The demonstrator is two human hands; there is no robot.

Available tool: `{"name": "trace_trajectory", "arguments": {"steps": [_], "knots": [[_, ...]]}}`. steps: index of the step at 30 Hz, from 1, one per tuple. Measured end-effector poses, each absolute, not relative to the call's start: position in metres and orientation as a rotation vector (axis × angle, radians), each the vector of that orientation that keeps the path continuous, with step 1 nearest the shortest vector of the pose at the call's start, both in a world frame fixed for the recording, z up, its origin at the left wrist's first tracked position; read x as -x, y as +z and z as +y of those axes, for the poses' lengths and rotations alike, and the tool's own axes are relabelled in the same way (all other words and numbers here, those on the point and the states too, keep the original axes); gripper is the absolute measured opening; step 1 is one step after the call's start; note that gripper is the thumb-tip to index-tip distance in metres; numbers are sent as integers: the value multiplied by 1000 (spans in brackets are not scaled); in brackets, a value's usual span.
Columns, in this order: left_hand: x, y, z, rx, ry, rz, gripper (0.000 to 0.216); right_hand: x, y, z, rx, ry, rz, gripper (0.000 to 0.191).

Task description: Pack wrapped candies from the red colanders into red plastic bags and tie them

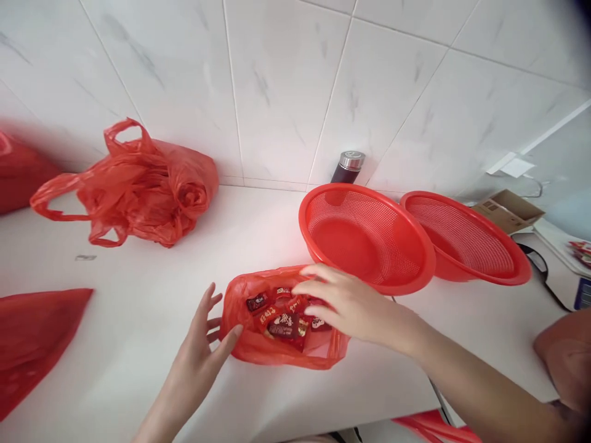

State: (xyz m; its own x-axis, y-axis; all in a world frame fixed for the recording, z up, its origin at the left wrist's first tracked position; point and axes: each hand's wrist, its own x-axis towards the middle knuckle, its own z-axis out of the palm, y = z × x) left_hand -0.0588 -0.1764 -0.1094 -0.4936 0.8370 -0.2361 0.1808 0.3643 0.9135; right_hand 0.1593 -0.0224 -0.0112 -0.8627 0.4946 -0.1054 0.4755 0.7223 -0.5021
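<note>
Right hand (353,303) over bag (281,355), red colander (341,246) just beyond

The open bag (281,358) in front of you is thin, translucent plastic, softly shiny and creased along its walls. Inside it you see wrapped pieces (282,326) in slick, glossy film, one with a metallic gold glint. To your left, the bundled bag (138,200) is the same filmy plastic, crumpled into shiny folds. Your near basket (341,243) and far basket (480,246) are rigid, perforated plastic with smooth rims. The flask cap (351,160) looks like polished metal. Your tabletop (258,227) is smooth, the wall tiles (281,92) glossy, the box (496,215) matt cardboard.
</note>
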Motion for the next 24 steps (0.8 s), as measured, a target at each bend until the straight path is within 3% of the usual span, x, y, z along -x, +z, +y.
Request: {"name": "trace_trajectory", "arguments": {"steps": [6,11,14,18,21,24], "knots": [[66,-124,-198,-776,1138,1782,54,-235,-36,-45,1277,557,-2446,17],[63,-112,-179,-872,1130,1837,42,-227,-84,-54,1445,641,-2159,30],[70,-98,-178,-892,1272,1890,40,-214,-89,-50,1438,784,-2087,22],[91,-63,-186,-669,1672,1885,29,-214,-53,-36,1196,924,-1807,21],[102,-21,-182,-724,2041,1622,13,-214,-6,-18,964,937,-1593,23],[96,21,-170,-1066,2084,1589,24,-200,37,-8,741,880,-1544,18]]}}
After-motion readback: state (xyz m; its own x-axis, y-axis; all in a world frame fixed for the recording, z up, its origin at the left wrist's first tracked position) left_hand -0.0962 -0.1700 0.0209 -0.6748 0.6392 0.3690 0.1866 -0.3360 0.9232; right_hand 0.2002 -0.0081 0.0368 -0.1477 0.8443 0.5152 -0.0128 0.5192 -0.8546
